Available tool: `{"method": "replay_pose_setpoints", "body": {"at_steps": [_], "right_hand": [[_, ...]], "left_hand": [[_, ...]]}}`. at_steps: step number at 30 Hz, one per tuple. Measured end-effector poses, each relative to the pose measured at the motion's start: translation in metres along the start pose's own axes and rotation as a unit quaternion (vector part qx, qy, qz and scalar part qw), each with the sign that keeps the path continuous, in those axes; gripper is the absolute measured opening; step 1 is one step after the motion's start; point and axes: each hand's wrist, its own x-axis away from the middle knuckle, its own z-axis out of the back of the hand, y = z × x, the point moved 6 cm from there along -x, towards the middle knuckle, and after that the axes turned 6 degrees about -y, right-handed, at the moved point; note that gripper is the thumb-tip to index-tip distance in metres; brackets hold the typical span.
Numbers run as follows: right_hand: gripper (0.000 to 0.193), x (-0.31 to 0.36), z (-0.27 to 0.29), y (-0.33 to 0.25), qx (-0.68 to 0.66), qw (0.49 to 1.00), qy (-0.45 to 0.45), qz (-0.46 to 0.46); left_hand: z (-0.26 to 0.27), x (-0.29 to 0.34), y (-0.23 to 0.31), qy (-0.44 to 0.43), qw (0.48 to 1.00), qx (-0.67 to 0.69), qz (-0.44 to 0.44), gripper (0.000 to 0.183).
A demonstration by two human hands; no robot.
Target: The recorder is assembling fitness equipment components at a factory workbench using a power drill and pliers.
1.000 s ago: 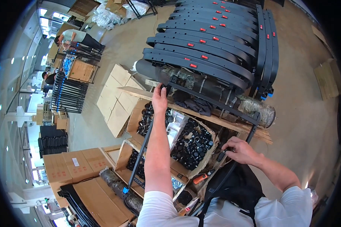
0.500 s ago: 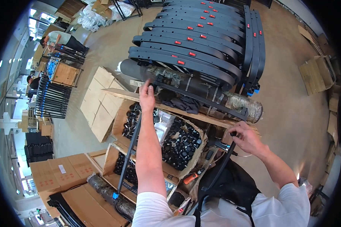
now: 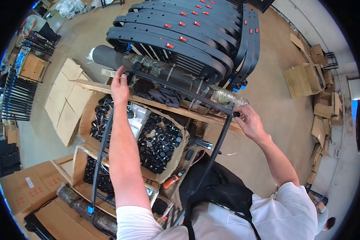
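Observation:
A black metal frame with a crossbar (image 3: 180, 89) and two long legs lies before me, its crossbar over thick wrapped rolls (image 3: 106, 57). My right hand (image 3: 249, 123) pinches a small black knob (image 3: 236, 114) against the frame's right corner. At the left corner is my left hand (image 3: 120, 86), fingers closed around a dark bit there that they mostly hide. Below that hand runs the left leg (image 3: 99, 170), tipped with a blue cap (image 3: 91, 209). The right leg (image 3: 213, 158) slopes down toward my black apron (image 3: 216, 180).
Under my left arm, cardboard boxes hold many black knobs (image 3: 160, 140). An orange-handled tool (image 3: 171, 182) lies beside them. Ahead stand stacked dark curved frames (image 3: 180, 40) with red tags. Flat cardboard (image 3: 64, 102) lies to the left; open cartons (image 3: 302, 82) stand right. People are at both sides.
My right hand has carried the black knob up to the frame's right corner. My left hand stays at the left corner. The whole view has swung, shifting the scene leftward.

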Motion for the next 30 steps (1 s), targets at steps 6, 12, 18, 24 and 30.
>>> {"method": "replay_pose_setpoints", "body": {"at_steps": [6,12,18,24,30], "right_hand": [[0.028,0.008,-0.004,0.008,0.046,0.999,-0.021,0.015],[0.030,0.008,-0.020,-0.009,0.050,0.996,-0.055,0.048],[0.027,0.008,-0.018,-0.012,0.138,0.987,-0.061,0.049],[0.037,-0.003,-0.020,-0.012,0.252,0.964,-0.084,-0.024],[0.036,-0.015,-0.027,-0.010,0.267,0.957,-0.093,-0.070]], "left_hand": [[-0.013,0.004,0.010,-0.039,0.986,-0.112,0.114,0.028],[0.007,0.002,-0.006,-0.004,0.999,-0.014,0.036,0.025],[-0.002,0.005,0.012,-0.026,0.984,-0.152,0.087,0.027],[-0.003,0.007,0.010,-0.003,0.993,-0.059,0.100,0.028],[0.005,0.006,0.013,0.003,0.991,-0.127,0.044,0.029]]}}
